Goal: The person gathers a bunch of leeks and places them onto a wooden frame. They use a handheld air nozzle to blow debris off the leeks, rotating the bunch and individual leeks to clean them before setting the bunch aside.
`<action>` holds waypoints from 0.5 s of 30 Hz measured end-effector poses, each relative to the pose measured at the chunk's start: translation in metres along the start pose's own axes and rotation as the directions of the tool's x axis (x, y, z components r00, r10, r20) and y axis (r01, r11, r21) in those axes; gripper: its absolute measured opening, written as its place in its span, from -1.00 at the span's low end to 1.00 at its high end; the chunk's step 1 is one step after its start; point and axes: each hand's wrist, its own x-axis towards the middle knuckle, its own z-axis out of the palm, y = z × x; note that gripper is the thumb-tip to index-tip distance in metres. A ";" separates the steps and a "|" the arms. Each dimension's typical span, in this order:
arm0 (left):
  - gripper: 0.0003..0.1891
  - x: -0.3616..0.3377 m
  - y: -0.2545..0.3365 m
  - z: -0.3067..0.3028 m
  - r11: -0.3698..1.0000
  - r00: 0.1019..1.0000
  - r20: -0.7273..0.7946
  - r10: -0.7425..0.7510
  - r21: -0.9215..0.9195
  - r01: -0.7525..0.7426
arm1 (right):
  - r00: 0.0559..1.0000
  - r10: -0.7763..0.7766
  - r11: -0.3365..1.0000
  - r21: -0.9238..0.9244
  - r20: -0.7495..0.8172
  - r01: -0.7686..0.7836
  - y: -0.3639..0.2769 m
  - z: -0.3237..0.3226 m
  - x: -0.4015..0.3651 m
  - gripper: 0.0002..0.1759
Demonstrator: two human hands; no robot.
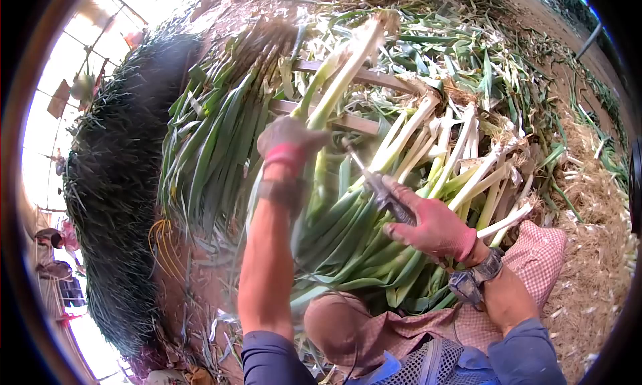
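My left hand [291, 144], in a pinkish work glove and blurred by motion, is closed around leek stalks [348, 77]. Their pale root ends point up and away from me. In my gloved right hand [435, 224] is a hand tool [388, 194] with a dark grey handle and a narrow metal shaft. Its tip is close to the left hand, and I cannot make out its exact kind. Under and beside the right hand lies a pile of leeks [461, 157], white ends toward the upper right, green leaves [341, 231] toward me.
Two wooden slats [364, 75] run beneath the leeks. Another leek bundle [221, 117] lies to the left, before a tall dark-green stack [114, 184]. Leaf scraps [461, 57] cover the far ground; root trimmings [588, 191] lie at right. A checked cloth [535, 251] covers my leg.
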 end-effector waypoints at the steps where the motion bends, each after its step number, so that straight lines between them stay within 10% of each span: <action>1: -0.50 0.002 0.008 -0.008 0.999 0.999 0.002 0.036 -0.034 -0.036 | 0.997 -0.057 0.998 -0.002 -0.053 0.057 0.006 0.002 -0.003 0.00; 8: -0.34 -0.017 0.028 0.066 0.993 0.956 0.283 0.076 -0.112 -0.046 | 0.960 -0.200 0.968 0.113 -0.198 0.225 0.015 -0.007 -0.036 0.02; 11: -0.28 -0.057 0.011 0.103 0.970 0.922 0.311 0.231 -0.142 -0.195 | 0.982 -0.048 0.999 -0.007 -0.184 0.048 0.016 -0.015 -0.020 0.04; 15: -0.49 -0.072 -0.041 0.130 0.720 0.983 0.089 0.163 -0.692 -0.057 | 0.989 -0.121 0.980 -0.150 0.083 0.132 0.006 -0.005 0.001 0.06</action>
